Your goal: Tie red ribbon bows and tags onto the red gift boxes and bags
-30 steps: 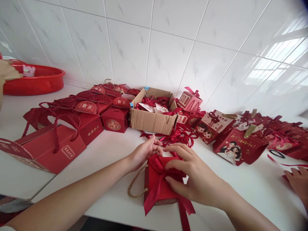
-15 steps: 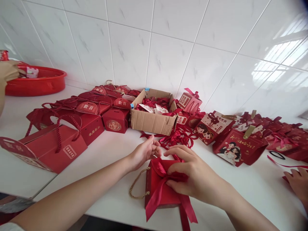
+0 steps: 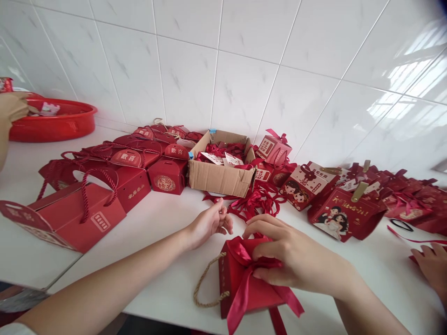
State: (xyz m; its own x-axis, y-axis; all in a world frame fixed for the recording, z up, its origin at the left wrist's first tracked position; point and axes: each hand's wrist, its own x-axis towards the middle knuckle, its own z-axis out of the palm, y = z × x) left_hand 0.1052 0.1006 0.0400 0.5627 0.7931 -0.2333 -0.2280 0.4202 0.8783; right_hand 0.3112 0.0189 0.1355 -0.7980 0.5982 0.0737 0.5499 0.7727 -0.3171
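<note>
A small red gift box [image 3: 256, 295] lies at the front edge of the white table, with a twisted rope handle [image 3: 206, 291] on its left side. A shiny red ribbon [image 3: 240, 298] is tied in a bow on its top, its tails draped over the front. My right hand [image 3: 282, 256] pinches the bow between thumb and fingers, which partly cover the knot. Apart from the box, my left hand [image 3: 209, 225] rests over the table to its upper left, fingers loosely curled and apart, with nothing in it.
A cardboard box [image 3: 221, 177] holds ribbons and cards, with loose ribbon [image 3: 256, 202] heaped before it. Red boxes [image 3: 101, 209] crowd the left; gift bags [image 3: 344, 214] fill the right. A red basin [image 3: 59, 125] sits far left. Another person's hand [image 3: 431, 265] is at the right edge.
My right hand and the gift box have shifted right and slightly toward me. The left hand, its fingers loosely curled, now has a wider gap to the box.
</note>
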